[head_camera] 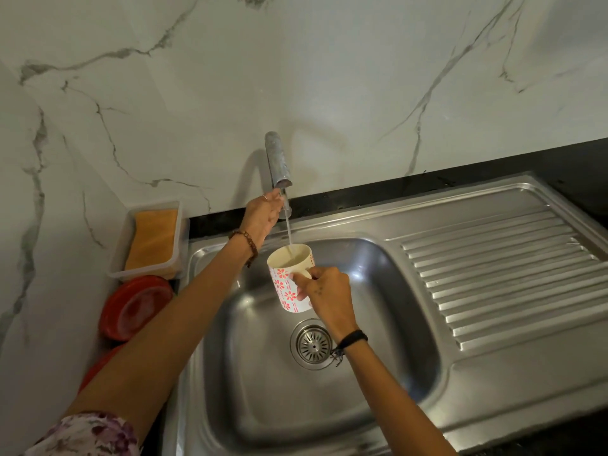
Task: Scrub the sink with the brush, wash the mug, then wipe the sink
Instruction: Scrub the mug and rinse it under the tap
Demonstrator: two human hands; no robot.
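Drain strainer sits at basin centre of steel sink; ribbed drainboard extends to the right. R hand grips the mug, white w/ red flower print, fingers curled round handle side. Mug is held over the basin, mouth up, slightly tilted, directly below tap spout. Thin water stream falls into mug. L hand is farther back, at the tap; fingers reach tap control, exact grip cannot be determined. Hands apart. Left of sink: red lid, then clear tub w/ orange sponge inside, against marble wall.
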